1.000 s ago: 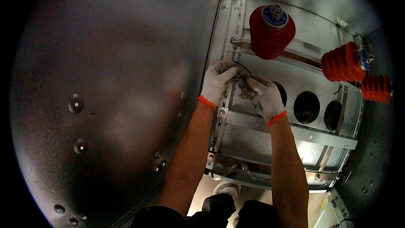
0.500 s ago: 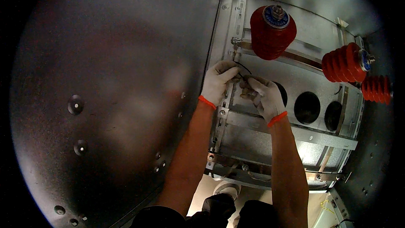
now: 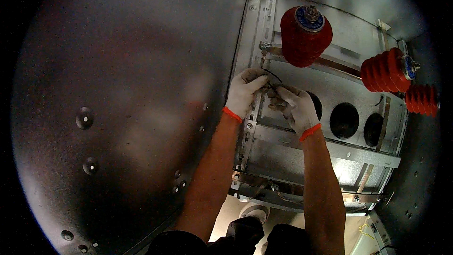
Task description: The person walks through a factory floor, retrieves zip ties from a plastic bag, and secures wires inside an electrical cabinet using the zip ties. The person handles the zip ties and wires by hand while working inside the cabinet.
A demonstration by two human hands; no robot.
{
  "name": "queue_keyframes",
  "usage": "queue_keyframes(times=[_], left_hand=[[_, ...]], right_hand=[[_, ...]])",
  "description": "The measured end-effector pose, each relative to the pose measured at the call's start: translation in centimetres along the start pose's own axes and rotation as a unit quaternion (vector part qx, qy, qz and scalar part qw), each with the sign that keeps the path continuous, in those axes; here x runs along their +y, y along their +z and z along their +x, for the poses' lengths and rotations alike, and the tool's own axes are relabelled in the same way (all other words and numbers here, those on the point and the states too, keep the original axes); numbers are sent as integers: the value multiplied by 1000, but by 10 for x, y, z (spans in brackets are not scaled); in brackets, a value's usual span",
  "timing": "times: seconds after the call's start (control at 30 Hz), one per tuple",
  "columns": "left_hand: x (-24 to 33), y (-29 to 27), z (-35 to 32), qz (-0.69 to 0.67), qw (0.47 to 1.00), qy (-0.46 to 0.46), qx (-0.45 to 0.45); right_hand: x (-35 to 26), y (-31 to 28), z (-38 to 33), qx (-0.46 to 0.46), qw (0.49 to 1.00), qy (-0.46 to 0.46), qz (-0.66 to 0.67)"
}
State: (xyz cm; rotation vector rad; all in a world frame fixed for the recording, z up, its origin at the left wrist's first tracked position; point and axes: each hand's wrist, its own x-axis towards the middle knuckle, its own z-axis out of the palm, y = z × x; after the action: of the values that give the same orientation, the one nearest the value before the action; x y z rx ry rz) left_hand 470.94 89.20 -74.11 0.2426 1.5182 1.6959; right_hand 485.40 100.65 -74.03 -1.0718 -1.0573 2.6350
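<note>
"Well, how are the gloved hands placed about the large red insulator (image 3: 306,40)?"

"From where I stand, both lie below it. The left hand (image 3: 247,89), below and to its left, pinches a thin black strip (image 3: 273,73) between thumb and fingers. The right hand (image 3: 295,106), more directly beneath, has its bent fingertips closed on the strip's darker lower part."

"And the strip itself?"

"Just below and left of the insulator, bowed into a small arc that spans from one hand toward the other. The white gloves end in orange cuffs (image 3: 310,132)."

"What surrounds them?"

"A slotted rail (image 3: 270,16) stands left of the insulator; a copper-coloured bar (image 3: 336,67) runs behind it. Dark round holes (image 3: 344,121) lie below right, two further ribbed insulators (image 3: 386,72) to the right, and a broad dark metal panel (image 3: 122,85) far left."
</note>
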Motion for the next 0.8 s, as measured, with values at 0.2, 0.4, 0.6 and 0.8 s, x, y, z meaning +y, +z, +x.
queue_keyframes(times=[0.2, 0.4, 0.6, 0.8], left_hand=[[-7, -5, 2, 6, 1000, 19, 0], [-3, -4, 2, -4, 1000, 10, -8], [9, -3, 0, 83, 996, -25, -5], [19, -5, -2, 131, 989, -22, -68]], right_hand=[[-2, 15, -1, 10, 999, -49, -8], [8, 20, 21, 72, 860, -238, -446], [-8, 47, 9, 93, 649, -228, -720], [-8, 18, 6, 26, 788, -265, -555]])
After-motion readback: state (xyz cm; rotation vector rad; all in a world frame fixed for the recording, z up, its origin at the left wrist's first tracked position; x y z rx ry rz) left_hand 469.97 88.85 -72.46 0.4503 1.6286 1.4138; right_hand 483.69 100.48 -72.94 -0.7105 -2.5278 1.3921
